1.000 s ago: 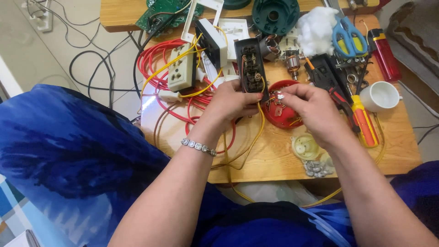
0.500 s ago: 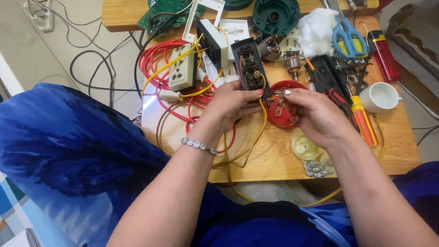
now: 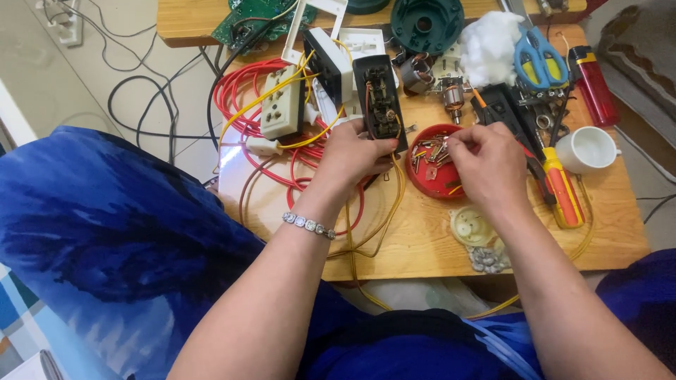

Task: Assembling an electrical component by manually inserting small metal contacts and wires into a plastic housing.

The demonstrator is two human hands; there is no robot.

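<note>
My left hand (image 3: 354,158) grips the lower end of a black socket housing (image 3: 380,100), its open back with metal contacts facing up. A yellow wire (image 3: 384,211) runs from it down over the table edge. My right hand (image 3: 484,163) hovers over a round red lid (image 3: 425,184) that holds several small metal parts, and its fingertips pinch something tiny among them. What the fingers hold is too small to make out.
On the wooden table (image 3: 422,243) lie coiled red wire (image 3: 243,105), a cream socket strip (image 3: 282,105), blue scissors (image 3: 539,60), a red lighter (image 3: 593,86), a white cup (image 3: 588,149), an orange-handled screwdriver (image 3: 563,190), white cotton (image 3: 489,46) and a green round part (image 3: 427,24).
My right hand has left the black housing and moved right onto the red lid. The left hand has tilted the housing a little more upright.
</note>
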